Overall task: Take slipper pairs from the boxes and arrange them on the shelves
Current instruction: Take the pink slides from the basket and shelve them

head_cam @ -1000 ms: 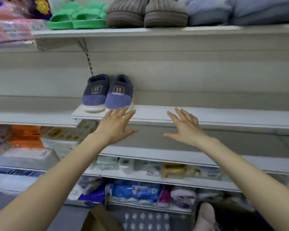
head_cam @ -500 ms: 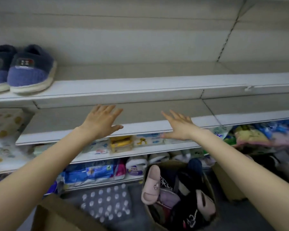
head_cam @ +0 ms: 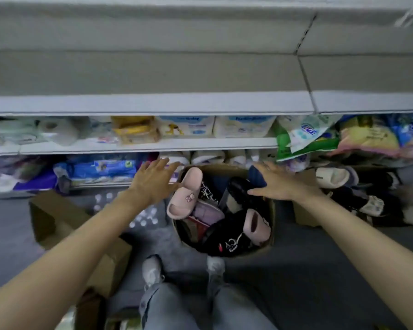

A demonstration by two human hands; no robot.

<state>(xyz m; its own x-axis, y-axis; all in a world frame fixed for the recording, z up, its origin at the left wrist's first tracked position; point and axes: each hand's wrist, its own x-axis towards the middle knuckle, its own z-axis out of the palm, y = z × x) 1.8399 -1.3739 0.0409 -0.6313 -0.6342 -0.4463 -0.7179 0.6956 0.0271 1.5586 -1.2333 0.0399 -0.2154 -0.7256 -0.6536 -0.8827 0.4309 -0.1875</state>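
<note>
Slippers (head_cam: 208,213) fill an open cardboard box (head_cam: 273,211) standing on the grey floor (head_cam: 308,256) at the foot of a shop shelving unit, directly in front of a person in pale jeans (head_cam: 169,308) and grey shoes (head_cam: 152,270). A pink slipper (head_cam: 187,194) leans against the box's left side with its toe pointing up. A second pink one (head_cam: 256,226) lies lower right among black fabric with white lettering (head_cam: 227,242), and a glossy black shoe (head_cam: 239,189) sits near the middle.

The left grip (head_cam: 153,182) is above the box's left rim, fingers straight and spread, holding nothing (whether its thumb touches the pink slipper cannot be told). The right grip (head_cam: 280,184) is above the far right corner, also flat, fingers extended and empty.

Just to the right, another carton (head_cam: 303,216) holds more footwear, a cream slide (head_cam: 331,177) on top. A further brown box (head_cam: 58,217) stands on the floor to the left.

The broad grey shelf (head_cam: 153,75) overhead carries no slippers in this view. Below it, a narrower shelf holds tissue packs (head_cam: 186,126) and toilet rolls (head_cam: 58,131), with blue-wrapped packs (head_cam: 100,167) on the lowest level.
</note>
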